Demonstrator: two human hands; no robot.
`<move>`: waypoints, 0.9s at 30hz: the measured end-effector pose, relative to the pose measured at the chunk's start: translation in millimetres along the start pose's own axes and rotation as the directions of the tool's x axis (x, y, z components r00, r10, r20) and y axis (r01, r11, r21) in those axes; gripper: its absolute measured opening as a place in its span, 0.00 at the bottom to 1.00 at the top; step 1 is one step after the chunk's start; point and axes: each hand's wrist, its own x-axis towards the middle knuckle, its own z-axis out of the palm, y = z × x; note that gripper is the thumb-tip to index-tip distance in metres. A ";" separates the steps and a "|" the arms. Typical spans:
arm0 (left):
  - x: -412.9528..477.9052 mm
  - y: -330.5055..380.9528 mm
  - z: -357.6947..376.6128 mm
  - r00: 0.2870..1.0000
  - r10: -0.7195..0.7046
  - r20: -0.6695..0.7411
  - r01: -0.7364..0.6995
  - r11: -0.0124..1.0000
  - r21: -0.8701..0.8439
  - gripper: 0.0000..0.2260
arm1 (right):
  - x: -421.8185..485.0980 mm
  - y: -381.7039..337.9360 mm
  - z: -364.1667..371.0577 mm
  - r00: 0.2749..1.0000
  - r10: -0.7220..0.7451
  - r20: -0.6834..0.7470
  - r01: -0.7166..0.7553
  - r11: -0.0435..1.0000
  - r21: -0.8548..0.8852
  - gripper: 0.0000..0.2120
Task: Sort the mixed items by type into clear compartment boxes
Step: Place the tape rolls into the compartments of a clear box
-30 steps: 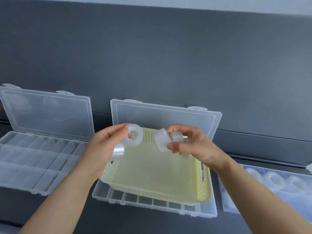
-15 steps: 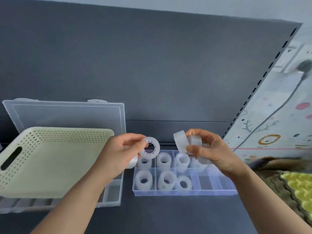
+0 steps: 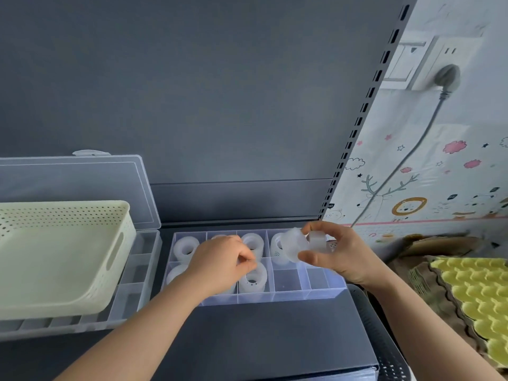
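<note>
A clear compartment box (image 3: 275, 296) lies on the dark shelf and holds several white tape rolls, such as one at the back left (image 3: 187, 247). My left hand (image 3: 220, 265) reaches down into the box, its fingers pinched on the top edge of a tape roll (image 3: 253, 280) that sits in a front compartment. My right hand (image 3: 341, 257) hovers over the box's right end. It grips two more tape rolls, one large (image 3: 290, 247) and one behind it (image 3: 316, 239). The compartments at the front right hold nothing.
A cream perforated basket (image 3: 55, 257) rests on a second clear box (image 3: 137, 273) at the left, whose lid (image 3: 77, 185) stands up. A slotted shelf upright (image 3: 357, 125) bounds the right side. Yellow egg-crate foam (image 3: 478, 295) lies beyond it.
The view has swung right, away from the basket. My left hand has dropped into the compartment box with its roll. My right hand has come lower, still holding two rolls.
</note>
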 end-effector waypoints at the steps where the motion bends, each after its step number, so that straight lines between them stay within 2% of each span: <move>1: 0.4 1.5 2.8 1.000 0.005 -0.010 -0.005 1.000 0.025 0.09 | 0.2 1.0 -0.2 1.000 -0.008 0.007 0.008 1.000 -0.010 0.16; 3: 0.3 5.2 6.6 0.999 -0.002 -0.049 0.006 0.997 0.076 0.08 | 0.3 2.5 -0.8 1.000 -0.019 0.017 0.021 0.997 -0.081 0.16; 6: 0.7 5.4 10.3 0.994 -0.025 -0.103 0.033 0.997 0.073 0.07 | 1.6 4.6 -0.7 0.999 -0.017 0.047 0.030 0.953 -0.303 0.19; 10: -2.2 1.6 10.7 0.988 -0.093 -0.119 0.089 0.995 -0.041 0.09 | 0.9 1.6 6.9 0.994 -0.047 0.100 0.100 0.778 -0.620 0.23; 13: -5.6 -0.8 9.2 0.978 -0.160 -0.136 0.132 0.972 -0.195 0.08 | 3.5 0.5 13.8 0.986 -0.052 0.156 0.153 0.637 -0.755 0.26; 16: -8.9 -1.8 9.1 0.969 -0.207 -0.132 0.162 0.944 -0.286 0.08 | 7.9 1.4 19.2 0.978 -0.050 0.205 0.200 0.523 -0.828 0.27; 21: -10.1 -0.8 9.7 0.965 -0.229 -0.126 0.174 0.921 -0.348 0.07 | 10.8 -0.3 20.5 0.966 -0.061 0.253 0.253 0.447 -0.858 0.27; 24: -9.8 0.4 8.4 0.967 -0.232 -0.109 0.182 0.921 -0.344 0.07 | 11.2 -1.1 19.5 0.960 -0.054 0.275 0.269 0.453 -0.850 0.27; 27: -8.7 2.2 7.2 0.973 -0.219 -0.075 0.186 0.932 -0.310 0.07 | 9.8 -0.1 14.2 0.965 -0.020 0.260 0.232 0.526 -0.819 0.25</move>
